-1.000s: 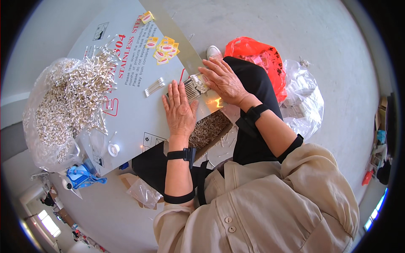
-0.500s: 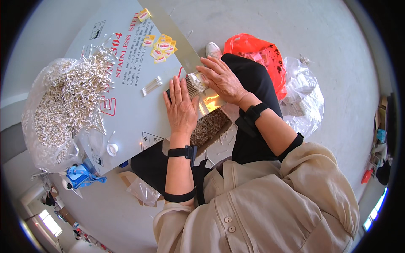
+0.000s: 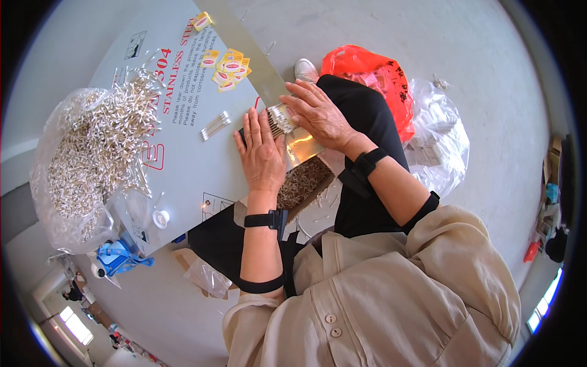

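A row of cotton swabs (image 3: 279, 120) lies side by side at the table's edge, between my two hands. My left hand (image 3: 264, 160) rests on its left side, palm down, fingers stretched out. On the other side, my right hand (image 3: 323, 120) has its fingers extended against the swabs' ends; its thumb is partly hidden. Beneath my hands is a shiny reflective surface (image 3: 304, 148). A few loose swabs (image 3: 215, 126) lie on the table left of my left hand. Below the table edge, an open cardboard box (image 3: 302, 183) holds many swabs.
A clear plastic bag (image 3: 46, 162) spills a large heap of swabs on the printed metal tabletop (image 3: 183, 165). Yellow cards (image 3: 231, 68), a small yellow box (image 3: 202, 21) and a round white container (image 3: 161, 219) lie there too. Red (image 3: 400, 110) and clear bags (image 3: 437, 134) stand on the floor.
Both hands have shifted very slightly, staying at either side of the swab row. The whole view has moved a little; the other things on the table lie as before.
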Tool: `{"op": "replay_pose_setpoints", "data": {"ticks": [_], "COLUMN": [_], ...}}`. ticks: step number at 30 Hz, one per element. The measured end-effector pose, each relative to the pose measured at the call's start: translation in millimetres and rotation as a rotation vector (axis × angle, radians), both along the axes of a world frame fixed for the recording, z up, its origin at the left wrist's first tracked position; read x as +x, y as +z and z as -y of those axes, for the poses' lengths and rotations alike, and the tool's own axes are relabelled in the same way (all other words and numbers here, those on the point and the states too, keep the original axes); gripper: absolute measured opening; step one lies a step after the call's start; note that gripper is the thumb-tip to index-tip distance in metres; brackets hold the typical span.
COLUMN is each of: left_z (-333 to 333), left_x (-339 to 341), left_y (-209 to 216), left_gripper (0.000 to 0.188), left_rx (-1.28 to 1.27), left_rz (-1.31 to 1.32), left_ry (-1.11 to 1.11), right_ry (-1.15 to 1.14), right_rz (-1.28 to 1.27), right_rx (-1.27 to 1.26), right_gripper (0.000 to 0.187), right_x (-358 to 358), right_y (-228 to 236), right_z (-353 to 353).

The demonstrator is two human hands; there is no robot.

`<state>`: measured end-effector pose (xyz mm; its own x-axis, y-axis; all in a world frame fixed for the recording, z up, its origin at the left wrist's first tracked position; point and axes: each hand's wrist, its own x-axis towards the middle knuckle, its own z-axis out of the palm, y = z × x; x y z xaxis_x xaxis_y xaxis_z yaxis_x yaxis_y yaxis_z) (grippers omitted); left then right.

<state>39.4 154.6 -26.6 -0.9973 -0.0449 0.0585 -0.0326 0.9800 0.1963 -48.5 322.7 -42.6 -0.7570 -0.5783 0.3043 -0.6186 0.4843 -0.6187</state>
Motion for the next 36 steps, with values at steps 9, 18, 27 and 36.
{"op": "replay_pose_setpoints", "data": {"ticks": [9,18,27,36], "left_z": [-2,-19,-14,-5], "left_x": [-3,-23,-13,8], "left_y": [5,-5,-2,15], "left_gripper": [0.064,0.057,0.040,0.019], "left_rx": [0.155,0.993,0.899,0.282], "left_rz": [-0.002,-0.384,-0.427,-0.281], "left_ry": [-0.032,0.235,0.182,-0.048], "right_ry": [-0.018,-0.029,-0.017,-0.034], "right_rz": [-0.017,0.038,0.063,0.063], "right_rx": [-0.023,-0.064,-0.098,-0.100], "right_gripper": [0.040,0.039,0.037,0.035], "right_x": [1,3,3,2], "right_y": [1,-1,-1,-3], "right_z": [0,2,2,2]}}
